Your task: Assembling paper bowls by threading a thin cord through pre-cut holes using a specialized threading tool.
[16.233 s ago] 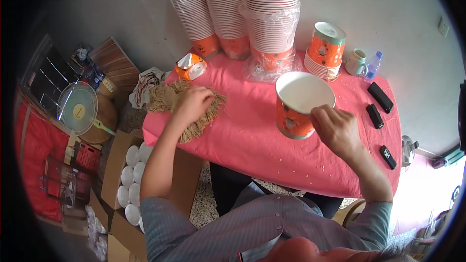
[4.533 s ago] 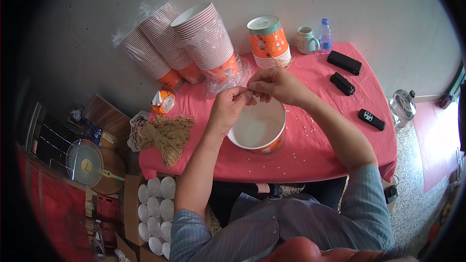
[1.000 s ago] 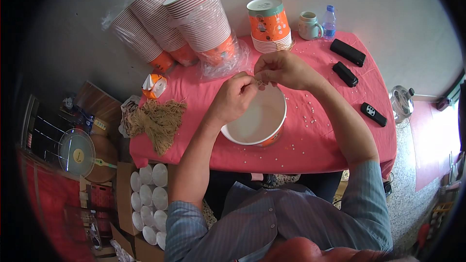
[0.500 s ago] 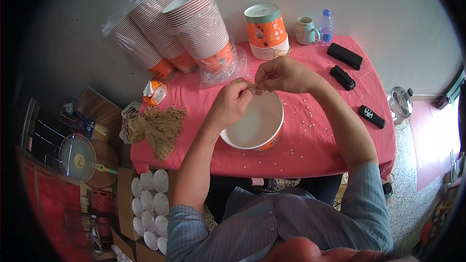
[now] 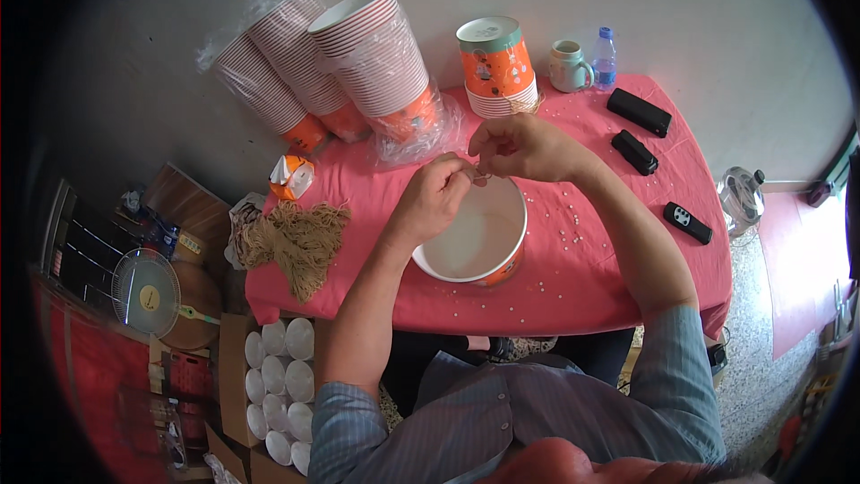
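Where the head view looks down, a thin pale piece (image 5: 483, 176), too small to identify, is pinched by the left hand (image 5: 436, 194) and the right hand (image 5: 524, 149), above the far side of an orange tub (image 5: 470, 240) set on pink cloth (image 5: 573, 282).

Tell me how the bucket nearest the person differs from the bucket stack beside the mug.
The near bucket stands mouth up; the back stack is upside down. The near bucket mostly shows its white inside; the back stack shows an orange side with a green band. The near bucket shows one rim; the back stack shows several. Both have orange sides and white rims.
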Demonstrator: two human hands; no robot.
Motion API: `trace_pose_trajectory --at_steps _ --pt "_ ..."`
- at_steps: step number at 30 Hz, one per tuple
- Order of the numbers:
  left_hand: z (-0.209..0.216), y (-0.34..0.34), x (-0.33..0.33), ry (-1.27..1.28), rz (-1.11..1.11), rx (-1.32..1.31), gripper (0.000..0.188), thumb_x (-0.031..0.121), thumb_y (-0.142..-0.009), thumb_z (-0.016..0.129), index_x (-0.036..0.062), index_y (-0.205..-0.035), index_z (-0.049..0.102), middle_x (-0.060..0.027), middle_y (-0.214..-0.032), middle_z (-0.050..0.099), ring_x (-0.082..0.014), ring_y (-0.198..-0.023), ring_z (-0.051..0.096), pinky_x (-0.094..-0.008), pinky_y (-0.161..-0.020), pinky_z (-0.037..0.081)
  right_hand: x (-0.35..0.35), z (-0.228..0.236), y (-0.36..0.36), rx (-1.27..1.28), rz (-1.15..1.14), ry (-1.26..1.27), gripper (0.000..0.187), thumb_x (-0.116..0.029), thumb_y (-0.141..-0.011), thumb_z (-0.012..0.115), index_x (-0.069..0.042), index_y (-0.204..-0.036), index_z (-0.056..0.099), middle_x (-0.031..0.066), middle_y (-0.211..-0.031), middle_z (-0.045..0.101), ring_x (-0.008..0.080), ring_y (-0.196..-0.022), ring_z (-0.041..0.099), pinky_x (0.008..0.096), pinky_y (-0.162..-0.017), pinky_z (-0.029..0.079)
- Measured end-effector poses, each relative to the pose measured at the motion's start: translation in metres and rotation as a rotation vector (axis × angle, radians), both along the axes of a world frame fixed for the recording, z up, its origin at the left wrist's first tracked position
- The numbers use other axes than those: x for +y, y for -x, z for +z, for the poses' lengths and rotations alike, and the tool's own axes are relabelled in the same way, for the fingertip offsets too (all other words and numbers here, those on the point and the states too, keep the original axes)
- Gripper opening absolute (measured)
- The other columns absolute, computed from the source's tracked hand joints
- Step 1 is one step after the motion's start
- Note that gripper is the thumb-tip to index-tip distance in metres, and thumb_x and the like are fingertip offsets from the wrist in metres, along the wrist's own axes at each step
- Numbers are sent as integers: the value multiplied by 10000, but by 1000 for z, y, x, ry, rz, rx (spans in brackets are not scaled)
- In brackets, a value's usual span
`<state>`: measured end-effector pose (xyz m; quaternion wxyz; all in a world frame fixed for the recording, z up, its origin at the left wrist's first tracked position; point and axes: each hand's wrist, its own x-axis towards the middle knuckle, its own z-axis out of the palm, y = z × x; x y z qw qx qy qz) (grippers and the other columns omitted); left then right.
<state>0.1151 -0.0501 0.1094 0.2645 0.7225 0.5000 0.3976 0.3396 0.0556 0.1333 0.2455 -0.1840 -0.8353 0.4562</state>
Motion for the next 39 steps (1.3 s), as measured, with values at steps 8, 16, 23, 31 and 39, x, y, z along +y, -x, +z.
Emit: trace_pose_trajectory --at_steps 8,16,23,31,39 --pt "0 2 -2 -3 -25 45 286 137 -1128 546 -46 -1067 757 -168 -1060 750 -267 -1031 741 -382 -947 559 4 -14 9 133 -8 7 128 54 -959 714 6 -1075 691 52 -947 761 121 -939 732 315 -859 607" --pt "1 2 -3 -13 -16 -36 306 159 -1134 537 -47 -1068 753 -157 -1047 750 -239 -1011 728 -369 -929 552 -2 -7 6 99 -21 -111 125 32 -933 745 5 -1054 766 43 -938 803 114 -907 748 313 -864 609" --pt "5 0 -3 3 8 -4 338 187 -1132 512 -50 -1085 749 -164 -1034 737 -231 -971 700 -375 -901 536 -7 -1 4 88 -21 -60 146 -45 -935 764 -2 -1057 832 43 -913 827 116 -888 765 318 -854 612" --pt "4 -5 -1 -11 36 -19 315 160 -1117 509 -55 -1108 738 -169 -1003 737 -243 -941 701 -383 -888 541 -6 -4 7 45 -75 -142 110 -36 -929 776 2 -1020 823 49 -917 826 103 -864 758 302 -819 614" --pt "2 1 1 34 67 -10 298 141 -1091 539 -77 -1116 740 -178 -1086 784 -247 -1021 738 -363 -927 562 -5 -7 9 71 -133 -172 125 -55 -939 790 10 -1047 793 67 -925 821 134 -863 762 329 -814 621"
